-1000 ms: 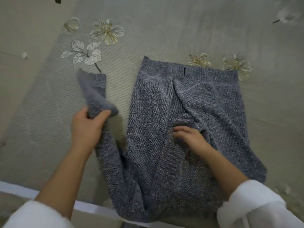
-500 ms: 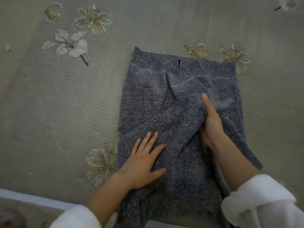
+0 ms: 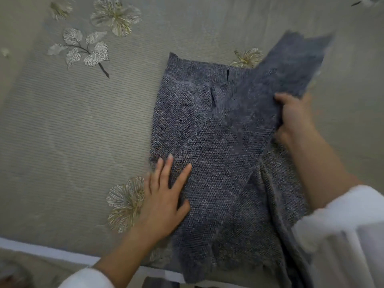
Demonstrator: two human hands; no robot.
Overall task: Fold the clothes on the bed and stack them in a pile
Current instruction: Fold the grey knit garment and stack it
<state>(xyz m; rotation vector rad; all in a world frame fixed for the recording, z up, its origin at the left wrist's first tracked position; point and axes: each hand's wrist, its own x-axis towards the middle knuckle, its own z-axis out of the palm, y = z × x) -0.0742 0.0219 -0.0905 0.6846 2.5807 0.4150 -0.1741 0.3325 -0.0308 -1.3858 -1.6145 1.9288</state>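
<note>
Your left hand [image 3: 164, 204] lies flat and released on the grey knit trousers [image 3: 218, 163] on the bed [image 3: 72, 132]; your right hand [image 3: 295, 119] grips the lifted leg end. Lift the left palm and the fold likely slides askew.

Left hand [image 3: 164, 201]: palm down, fingers [image 3: 166, 171] spread, pressed flat, forearm bare, white sleeve at elbow. Right hand [image 3: 295, 119]: raised, fingers curled closed in pinch grip, wrist bent, forearm bare, white sleeve pushed up.
</note>
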